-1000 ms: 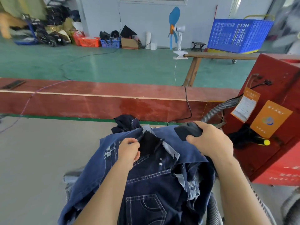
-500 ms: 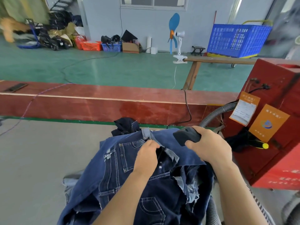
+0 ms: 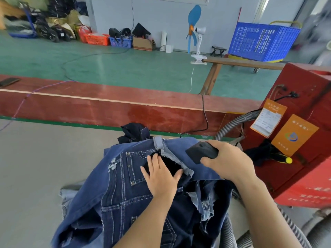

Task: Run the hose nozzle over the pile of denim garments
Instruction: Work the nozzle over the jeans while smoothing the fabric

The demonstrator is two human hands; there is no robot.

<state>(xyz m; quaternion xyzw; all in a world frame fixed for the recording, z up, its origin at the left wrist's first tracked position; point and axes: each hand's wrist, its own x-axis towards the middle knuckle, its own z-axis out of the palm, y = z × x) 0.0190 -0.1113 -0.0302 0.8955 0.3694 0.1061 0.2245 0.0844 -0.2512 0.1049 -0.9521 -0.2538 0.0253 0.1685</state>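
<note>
Nozzle point(image 3: 201, 152) gripped in your R hand point(image 3: 227, 162); L hand point(image 3: 161, 178) flat, fingers spread, on denim pile point(image 3: 116, 194). Mid-pass, I'd say; next sweep nozzle across fabric.

Orange tag point(image 3: 294, 135): hanging on the red machine point(image 3: 304, 104); showing a round blue-green logo and small print, too blurred to read.
White slip point(image 3: 266, 120): lying over a second orange tag; lines of print showing, illegible.
Machine lower panel point(image 3: 311, 196): pale lettering showing, not readable.
Legible text: none.
</note>
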